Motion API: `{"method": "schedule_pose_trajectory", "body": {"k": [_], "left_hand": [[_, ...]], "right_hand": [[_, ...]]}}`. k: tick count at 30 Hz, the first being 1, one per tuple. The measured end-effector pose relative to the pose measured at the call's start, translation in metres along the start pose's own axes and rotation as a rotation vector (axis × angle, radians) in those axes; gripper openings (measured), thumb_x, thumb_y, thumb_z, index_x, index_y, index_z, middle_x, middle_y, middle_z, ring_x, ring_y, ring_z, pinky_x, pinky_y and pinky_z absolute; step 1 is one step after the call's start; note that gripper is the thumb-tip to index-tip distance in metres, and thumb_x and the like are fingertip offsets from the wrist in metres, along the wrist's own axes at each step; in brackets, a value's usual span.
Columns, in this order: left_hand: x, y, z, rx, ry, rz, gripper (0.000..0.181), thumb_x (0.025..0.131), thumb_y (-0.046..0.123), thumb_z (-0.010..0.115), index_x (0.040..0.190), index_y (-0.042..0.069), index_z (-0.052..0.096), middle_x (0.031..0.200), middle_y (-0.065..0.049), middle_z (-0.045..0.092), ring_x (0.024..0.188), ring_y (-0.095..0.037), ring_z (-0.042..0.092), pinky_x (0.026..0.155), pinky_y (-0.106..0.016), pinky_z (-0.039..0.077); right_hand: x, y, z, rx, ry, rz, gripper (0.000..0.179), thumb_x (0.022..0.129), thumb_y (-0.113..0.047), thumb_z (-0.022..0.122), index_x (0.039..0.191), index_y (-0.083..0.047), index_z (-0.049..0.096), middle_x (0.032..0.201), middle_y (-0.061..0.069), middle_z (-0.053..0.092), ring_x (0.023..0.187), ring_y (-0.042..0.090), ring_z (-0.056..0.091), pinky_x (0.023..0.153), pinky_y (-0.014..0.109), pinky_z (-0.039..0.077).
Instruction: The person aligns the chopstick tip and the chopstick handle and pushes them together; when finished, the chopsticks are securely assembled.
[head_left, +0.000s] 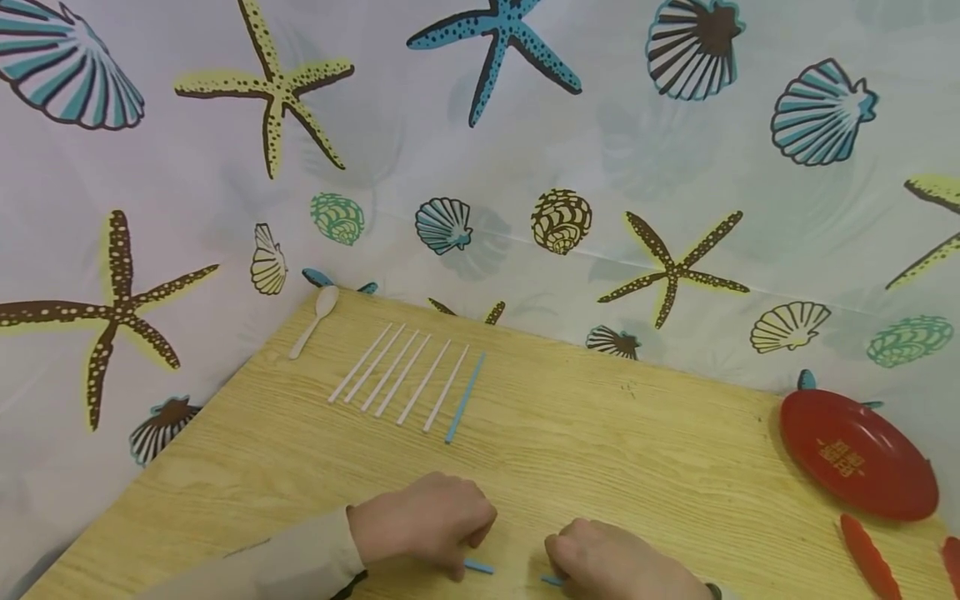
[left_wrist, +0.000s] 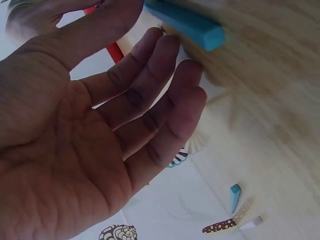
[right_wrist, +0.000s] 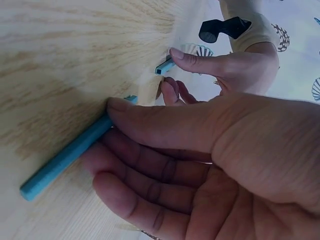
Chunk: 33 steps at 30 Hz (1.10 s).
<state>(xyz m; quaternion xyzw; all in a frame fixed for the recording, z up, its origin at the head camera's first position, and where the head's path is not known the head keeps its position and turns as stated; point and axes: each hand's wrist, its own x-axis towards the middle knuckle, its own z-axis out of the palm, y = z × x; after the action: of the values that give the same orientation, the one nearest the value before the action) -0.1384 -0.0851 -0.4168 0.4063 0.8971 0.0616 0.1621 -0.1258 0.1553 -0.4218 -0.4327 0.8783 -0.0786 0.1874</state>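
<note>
My left hand [head_left: 427,517] is low over the wooden table, pinching a short blue stick between thumb and fingertips. The square end of that blue stick [left_wrist: 192,25] juts out past the thumb in the left wrist view. To its right, my right hand [head_left: 611,558] pinches a second blue stick [right_wrist: 67,160] close against the table, thumb on top and fingers curled beneath. The two sticks' near ends face each other across a small gap. Farther back, several white sticks [head_left: 397,375] lie side by side, with a blue stick [head_left: 465,398] at the right end of the row.
A pale spoon [head_left: 315,321] lies at the table's far left corner. On the right, a red oval plate [head_left: 862,454] with gold marks stands by a red object with a wavy edge [head_left: 868,554]. A shell-patterned curtain [head_left: 525,158] closes off the back and left sides.
</note>
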Motion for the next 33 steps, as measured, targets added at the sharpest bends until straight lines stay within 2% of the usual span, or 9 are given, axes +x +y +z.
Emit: {"method": "schedule_pose_trajectory", "body": {"k": [5, 8, 14, 23, 28, 33], "left_hand": [[-0.002, -0.002, 0.003, -0.058, 0.025, 0.001, 0.031, 0.070, 0.018, 0.091, 0.071, 0.019, 0.060, 0.069, 0.016, 0.052, 0.060, 0.001, 0.047, 0.053, -0.017, 0.042], [-0.002, -0.002, 0.003, -0.060, 0.033, 0.008, 0.030, 0.070, 0.018, 0.090, 0.069, 0.020, 0.060, 0.068, 0.016, 0.051, 0.059, 0.002, 0.047, 0.053, -0.016, 0.041], [-0.003, -0.002, 0.004, -0.091, 0.025, 0.012, 0.027, 0.071, 0.016, 0.088, 0.070, 0.018, 0.062, 0.067, 0.016, 0.052, 0.059, 0.002, 0.048, 0.053, -0.014, 0.042], [-0.002, -0.005, 0.006, -0.088, -0.001, 0.047, 0.023, 0.078, 0.015, 0.084, 0.071, 0.018, 0.062, 0.069, 0.016, 0.051, 0.061, 0.003, 0.047, 0.055, -0.014, 0.042], [-0.002, -0.010, 0.000, -0.156, 0.042, 0.065, 0.024, 0.085, 0.011, 0.078, 0.077, 0.016, 0.056, 0.070, 0.015, 0.050, 0.061, 0.001, 0.046, 0.056, -0.014, 0.043], [0.002, -0.021, -0.016, -0.180, 0.138, 0.095, 0.022, 0.087, 0.007, 0.075, 0.082, 0.015, 0.055, 0.073, 0.013, 0.051, 0.063, 0.000, 0.047, 0.057, -0.016, 0.043]], "right_hand": [[0.000, -0.001, 0.000, -0.003, 0.001, -0.004, 0.026, 0.086, -0.002, 0.072, 0.069, -0.015, 0.057, 0.063, -0.014, 0.047, 0.053, 0.001, 0.037, 0.048, 0.016, 0.036], [-0.001, -0.001, -0.001, 0.003, 0.003, -0.008, 0.026, 0.087, -0.002, 0.071, 0.069, -0.015, 0.056, 0.063, -0.014, 0.046, 0.053, 0.001, 0.036, 0.048, 0.016, 0.036], [-0.001, -0.002, -0.002, 0.023, -0.010, 0.009, 0.024, 0.087, -0.002, 0.071, 0.071, -0.015, 0.058, 0.063, -0.014, 0.047, 0.053, 0.001, 0.037, 0.049, 0.016, 0.037], [-0.002, -0.001, 0.002, -0.009, 0.027, -0.006, 0.024, 0.081, -0.001, 0.071, 0.068, -0.016, 0.058, 0.061, -0.014, 0.047, 0.051, 0.000, 0.036, 0.045, 0.016, 0.034], [-0.006, 0.002, -0.004, 0.038, 0.038, 0.051, 0.026, 0.084, -0.003, 0.070, 0.071, -0.018, 0.054, 0.064, -0.013, 0.045, 0.053, 0.003, 0.038, 0.048, 0.019, 0.038], [-0.014, 0.007, -0.021, 0.039, 0.173, 0.048, 0.025, 0.089, -0.002, 0.064, 0.078, -0.018, 0.048, 0.060, -0.014, 0.039, 0.052, 0.001, 0.033, 0.047, 0.019, 0.034]]}}
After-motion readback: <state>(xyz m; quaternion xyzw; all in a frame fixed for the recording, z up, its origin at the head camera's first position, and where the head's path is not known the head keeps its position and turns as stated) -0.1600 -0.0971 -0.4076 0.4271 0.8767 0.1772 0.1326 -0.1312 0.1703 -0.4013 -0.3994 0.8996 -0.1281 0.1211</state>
